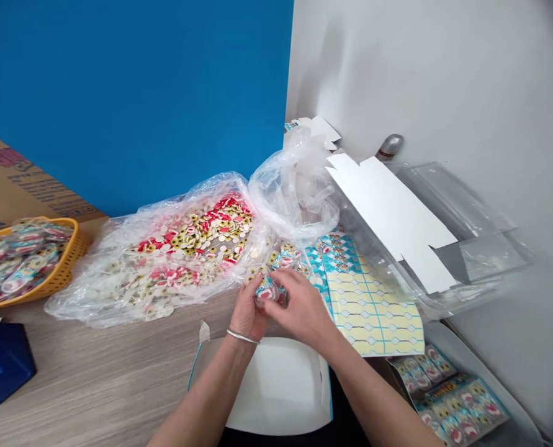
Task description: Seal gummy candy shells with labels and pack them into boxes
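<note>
Clear plastic packet (265, 291) at one o'clock from your left hand (249, 312), ten from your right hand (303, 309) — both touching, fingers curled closed around it — long axis unclear.

From my station, I see the tray (280, 385) on the near side of my grip (269, 295). Left of the grip, a bag (85, 279) of loose pieces (211, 226) lies on the table (94, 372); farther left, packets (25, 264) fill the basket (71, 261). Beyond it, rightward, sits another bag (288, 192). Sheets (378, 310) lie right, then a carton (388, 205) on plastic cases (485, 248).
</note>
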Demonstrator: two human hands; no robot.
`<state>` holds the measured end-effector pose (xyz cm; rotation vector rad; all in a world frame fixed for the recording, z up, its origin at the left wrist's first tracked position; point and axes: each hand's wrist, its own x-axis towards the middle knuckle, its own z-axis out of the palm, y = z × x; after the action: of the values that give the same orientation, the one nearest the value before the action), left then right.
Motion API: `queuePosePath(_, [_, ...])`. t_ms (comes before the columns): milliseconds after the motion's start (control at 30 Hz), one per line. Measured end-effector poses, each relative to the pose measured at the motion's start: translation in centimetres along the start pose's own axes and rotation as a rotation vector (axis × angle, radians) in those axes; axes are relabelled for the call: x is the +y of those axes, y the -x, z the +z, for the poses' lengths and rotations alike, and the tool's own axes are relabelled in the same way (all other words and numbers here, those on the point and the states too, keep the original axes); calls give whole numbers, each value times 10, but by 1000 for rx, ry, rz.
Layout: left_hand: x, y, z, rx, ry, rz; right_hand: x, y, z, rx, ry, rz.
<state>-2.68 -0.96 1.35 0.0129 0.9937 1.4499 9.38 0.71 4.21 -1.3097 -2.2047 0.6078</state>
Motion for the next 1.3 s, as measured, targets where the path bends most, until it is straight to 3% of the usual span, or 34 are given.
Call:
queuePosePath(100, [5,2,-3,26,-11,-28,25,-8,-10,44,188,290])
queuePosePath(167, [9,3,-4,2,-3,-62,39,-13,-11,-15,357,440])
queuePosePath(267, [14,5,-6,-90,46,-121,54,-16,-1,-81,394,480])
queuePosePath(433, [19,7,-10,-206,116,-164,76,-16,11,69,104,502])
queuePosePath(600, [18,7,-9,-222,100,-165,72,-11,-5,255,-420,470])
queuePosePath(733, [10,4,-2,-141,37,-120,31,-5,-16,141,-852,369])
queuePosePath(800, [5,4,1,-129,48,-85,9,-1,-13,72,-868,323])
queuePosePath(900, [-2,6,2,-182,96,-49,-12,4,1,73,-672,287])
queuePosePath(1000, [-3,8,-2,-176,86,-52,-17,8,7,96,-462,228])
queuePosePath(1100, [3,9,-8,-171,67,-129,-12,6,-4,106,-456,144])
queuePosePath(1233, [14,14,-11,-387,83,-256,6,-10,-26,170,-613,129])
queuePosePath(1300, [17,18,-10,-529,82,-309,15,-21,-32,37,-719,130])
